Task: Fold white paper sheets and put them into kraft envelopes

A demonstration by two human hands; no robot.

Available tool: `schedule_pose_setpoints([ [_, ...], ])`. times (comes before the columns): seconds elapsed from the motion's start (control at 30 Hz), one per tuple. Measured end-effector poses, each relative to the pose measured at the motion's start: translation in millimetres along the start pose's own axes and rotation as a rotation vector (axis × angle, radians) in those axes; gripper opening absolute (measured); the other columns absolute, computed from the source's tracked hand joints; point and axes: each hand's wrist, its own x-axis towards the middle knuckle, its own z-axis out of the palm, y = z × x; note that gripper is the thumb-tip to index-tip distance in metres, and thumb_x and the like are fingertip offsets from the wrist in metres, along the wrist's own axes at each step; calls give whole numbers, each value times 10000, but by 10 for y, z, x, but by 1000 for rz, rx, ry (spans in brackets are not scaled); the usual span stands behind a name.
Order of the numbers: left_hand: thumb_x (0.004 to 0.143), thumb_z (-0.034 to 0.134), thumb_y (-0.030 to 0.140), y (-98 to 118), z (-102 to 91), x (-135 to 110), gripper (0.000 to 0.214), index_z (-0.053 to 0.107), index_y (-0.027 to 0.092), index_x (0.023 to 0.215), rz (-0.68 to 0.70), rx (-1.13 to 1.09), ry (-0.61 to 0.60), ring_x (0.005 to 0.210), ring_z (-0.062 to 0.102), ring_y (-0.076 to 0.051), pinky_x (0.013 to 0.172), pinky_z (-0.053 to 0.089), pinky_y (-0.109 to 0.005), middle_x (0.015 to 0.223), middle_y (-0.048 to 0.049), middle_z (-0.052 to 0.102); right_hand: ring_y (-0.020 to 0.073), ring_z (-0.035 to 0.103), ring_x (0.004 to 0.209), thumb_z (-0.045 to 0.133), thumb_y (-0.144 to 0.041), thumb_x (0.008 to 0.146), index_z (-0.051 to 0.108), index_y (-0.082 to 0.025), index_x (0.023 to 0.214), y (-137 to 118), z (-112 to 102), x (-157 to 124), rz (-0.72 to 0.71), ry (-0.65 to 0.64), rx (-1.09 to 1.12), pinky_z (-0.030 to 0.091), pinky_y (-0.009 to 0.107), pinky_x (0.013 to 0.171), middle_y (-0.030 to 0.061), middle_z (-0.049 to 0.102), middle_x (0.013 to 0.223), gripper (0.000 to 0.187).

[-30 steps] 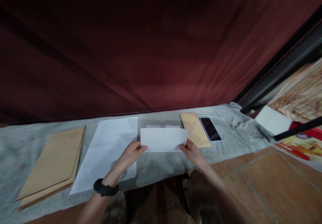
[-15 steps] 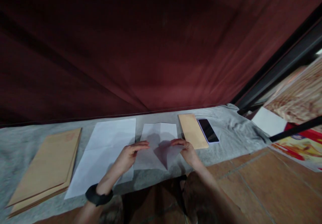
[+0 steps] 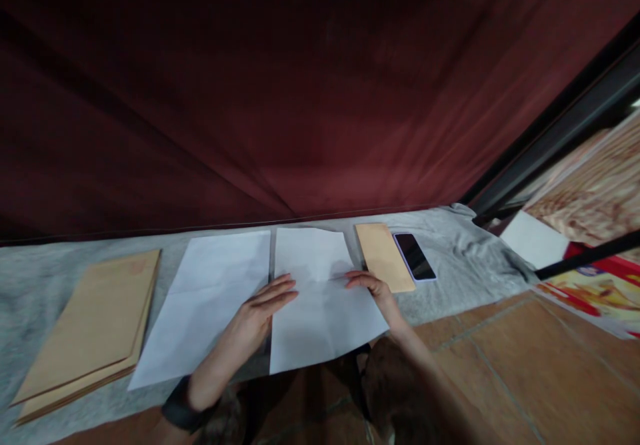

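A creased white sheet of paper (image 3: 325, 325) lies unfolded in front of me, its near edge hanging past the edge of the grey cloth. My left hand (image 3: 265, 308) rests on its left edge with the fingers stretched out flat. At the right edge, my right hand (image 3: 375, 290) has its fingers bent over the paper, gripping it; the thumb is hidden. A larger white sheet (image 3: 205, 298) with a faint crosswise crease lies just left of my left hand. Beyond my right hand lies a narrow brown envelope (image 3: 384, 255).
A stack of brown envelopes (image 3: 95, 318) is at the far left of the grey cloth (image 3: 465, 265). Beside the narrow envelope lies a phone (image 3: 415, 256). A dark red curtain (image 3: 300, 98) hangs behind. On the right are a black metal frame (image 3: 555, 118) and tiled floor (image 3: 500, 352).
The middle sheet, folded and smaller before, has opened out toward me and now lies flatter. My left hand has flattened onto its left edge; the right hand stays by its right edge.
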Motion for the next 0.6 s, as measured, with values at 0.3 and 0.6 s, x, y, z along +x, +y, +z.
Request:
schedule_pose_setpoints([
  [0.3,900,468,102,-300,132,-130,480,719,315,1250,-133,47,-273,1296,598,-194,1157,448,-415,1395,-18,655,246,658,1175,602,-251,889,766,-245,1137,105,-22,-40,6,-294,-139,474,407,1072,76,715,1259,298],
  [0.6,807,694,301,-124,-30,-44,407,735,398,1201,-335,43,-524,1462,407,-302,1233,226,-517,1552,8,502,238,364,1488,711,-359,849,777,-306,1156,-109,-158,-122,-9,-633,-284,221,427,1257,28,585,1472,318],
])
